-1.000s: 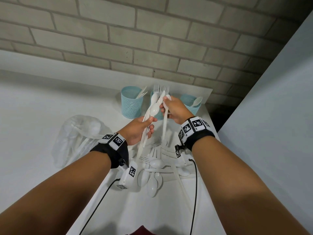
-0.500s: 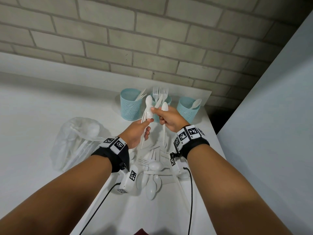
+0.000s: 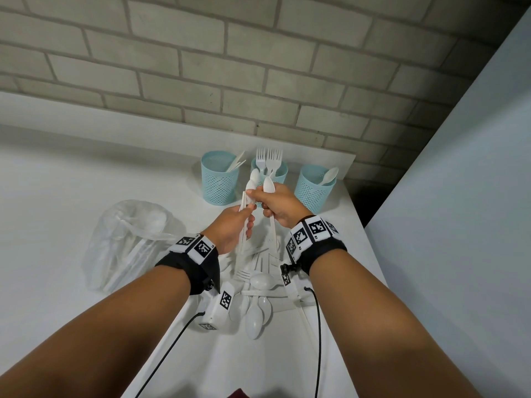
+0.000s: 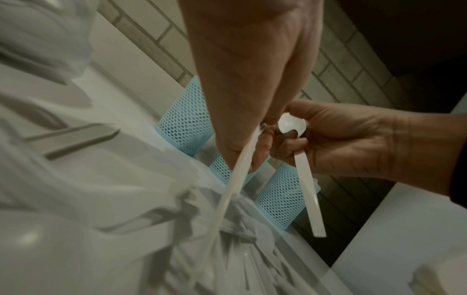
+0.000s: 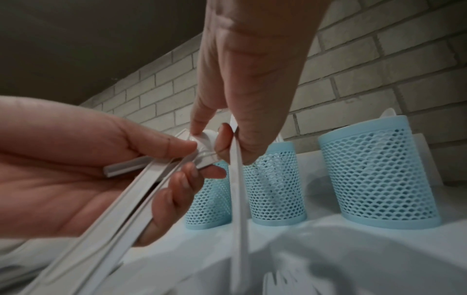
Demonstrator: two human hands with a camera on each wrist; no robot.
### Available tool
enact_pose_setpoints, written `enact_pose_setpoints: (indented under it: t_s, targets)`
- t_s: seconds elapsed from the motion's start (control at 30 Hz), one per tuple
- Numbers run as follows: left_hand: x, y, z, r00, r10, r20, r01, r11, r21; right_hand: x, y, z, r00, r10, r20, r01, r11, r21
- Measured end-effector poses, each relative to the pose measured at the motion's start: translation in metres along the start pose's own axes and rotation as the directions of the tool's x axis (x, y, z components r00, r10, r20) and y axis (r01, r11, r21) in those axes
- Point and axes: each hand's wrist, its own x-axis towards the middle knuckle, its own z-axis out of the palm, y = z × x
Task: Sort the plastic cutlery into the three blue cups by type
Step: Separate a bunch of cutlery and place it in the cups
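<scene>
My left hand (image 3: 246,214) grips a bundle of white plastic spoons (image 3: 250,183) by their handles, bowls up. My right hand (image 3: 256,196) holds one spoon (image 3: 269,185) against its palm, and its thumb and forefinger pinch the bowl of a spoon (image 5: 205,139) in the left bundle. Both hands hover in front of three blue mesh cups. The left cup (image 3: 219,179) has knives, the middle cup (image 3: 280,173) has forks, and the right cup (image 3: 313,188) has a spoon. Loose cutlery (image 3: 258,282) lies on the white table beneath my wrists.
A crumpled clear plastic bag (image 3: 129,242) with more cutlery lies left of the pile. A brick wall (image 3: 258,67) rises behind the cups. A pale panel (image 3: 459,196) borders the table's right edge, with a dark gap at the back corner.
Both hands have come slightly lower and nearer me in front of the cups. The right hand's thumb and forefinger have settled onto a spoon bowl in the left hand's bundle.
</scene>
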Motion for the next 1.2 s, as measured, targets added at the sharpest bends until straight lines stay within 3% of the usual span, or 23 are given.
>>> enact_pose_setpoints:
  t_s: [0.17, 0.67, 0.97, 1.1, 1.2]
  targets:
    - [0.000, 0.001, -0.001, 1.000, 0.013, -0.001, -0.013, 1.000, 0.009, -0.006, -0.001, 0.002, 0.997, -0.054, 0.053, 0.057, 0.997, -0.059]
    - [-0.005, 0.004, 0.001, 0.999, -0.014, 0.039, 0.018, 0.993, -0.113, -0.005, -0.003, -0.008, 0.999, -0.046, -0.009, 0.046, 0.999, 0.019]
    - [-0.007, 0.007, -0.002, 0.999, -0.041, 0.008, 0.042, 0.987, -0.154, 0.004, -0.003, -0.015, 0.998, -0.027, -0.064, 0.039, 0.979, 0.199]
    - [-0.008, 0.008, 0.001, 0.998, -0.045, 0.035, 0.049, 0.991, -0.121, 0.002, -0.011, -0.015, 0.995, 0.040, -0.088, 0.007, 0.878, 0.478]
    - [-0.008, 0.007, 0.001, 0.999, -0.036, -0.002, 0.036, 0.996, -0.079, 0.002, -0.014, -0.016, 0.985, 0.066, -0.157, 0.031, 0.837, 0.547]
